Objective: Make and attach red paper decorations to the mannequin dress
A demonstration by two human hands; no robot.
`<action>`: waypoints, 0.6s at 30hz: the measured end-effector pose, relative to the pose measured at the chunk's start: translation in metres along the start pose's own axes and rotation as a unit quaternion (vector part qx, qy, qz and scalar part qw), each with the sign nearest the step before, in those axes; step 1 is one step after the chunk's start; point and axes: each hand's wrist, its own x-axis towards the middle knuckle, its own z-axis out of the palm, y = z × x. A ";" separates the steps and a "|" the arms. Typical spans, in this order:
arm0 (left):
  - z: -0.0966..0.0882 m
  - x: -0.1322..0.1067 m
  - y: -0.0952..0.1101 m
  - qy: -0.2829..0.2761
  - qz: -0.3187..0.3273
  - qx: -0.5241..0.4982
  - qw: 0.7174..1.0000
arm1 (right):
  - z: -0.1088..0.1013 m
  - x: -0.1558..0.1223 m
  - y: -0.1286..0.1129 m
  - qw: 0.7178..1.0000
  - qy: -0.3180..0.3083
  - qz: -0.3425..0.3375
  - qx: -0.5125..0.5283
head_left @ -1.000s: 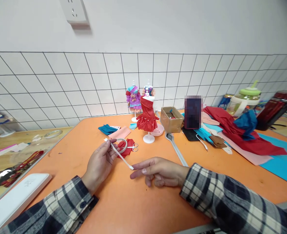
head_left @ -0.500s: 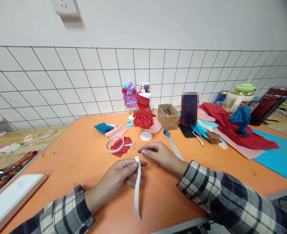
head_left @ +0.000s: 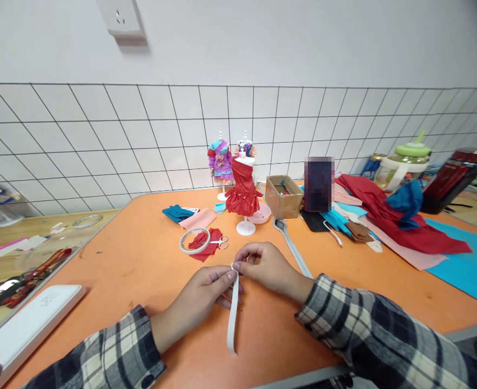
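A narrow white strip of tape (head_left: 233,316) hangs from my fingers over the orange table, its lower end curling near the tabletop. My left hand (head_left: 203,294) pinches it near the top between thumb and fingers. At the strip's upper end, my right hand (head_left: 262,265) has thumb and index fingertips closed on the tip. Just beyond my hands lie a roll of tape (head_left: 183,241), small scissors (head_left: 222,242) and red crepe paper (head_left: 206,249). Behind them a small dress form in a red paper dress (head_left: 243,189) stands upright on a white base.
Two more dressed forms (head_left: 221,162) stand at the back. A cardboard box (head_left: 283,199), a phone (head_left: 318,183) and grey tweezers (head_left: 293,246) are right of centre. Coloured paper sheets (head_left: 457,270), a jug and a dark red flask (head_left: 451,181) fill the right. A white power bank (head_left: 35,324) lies left.
My right hand has come in to the left and closed its fingertips on the strip's upper end. My left hand still holds the strip. The view has shifted slightly.
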 end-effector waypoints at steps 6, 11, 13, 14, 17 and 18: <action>-0.019 0.026 0.000 0.090 0.005 -0.203 0.975 | -0.021 -0.003 -0.023 0.988 0.051 -0.090 0.115; -0.026 0.046 0.020 0.118 0.216 0.032 0.969 | -0.030 0.005 -0.014 0.989 -0.033 0.047 0.133; -0.019 0.043 0.028 0.090 0.236 0.163 0.954 | -0.025 0.007 -0.011 0.994 -0.012 0.039 0.103; -0.015 0.040 0.031 0.092 0.240 0.214 0.942 | -0.023 0.007 -0.010 0.996 -0.001 0.025 0.088; -0.008 0.029 0.032 0.111 0.242 0.317 0.910 | -0.015 0.005 -0.010 0.999 0.028 -0.010 0.042; -0.007 0.027 0.030 0.113 0.242 0.332 0.905 | -0.013 0.004 -0.011 0.999 0.038 -0.015 0.023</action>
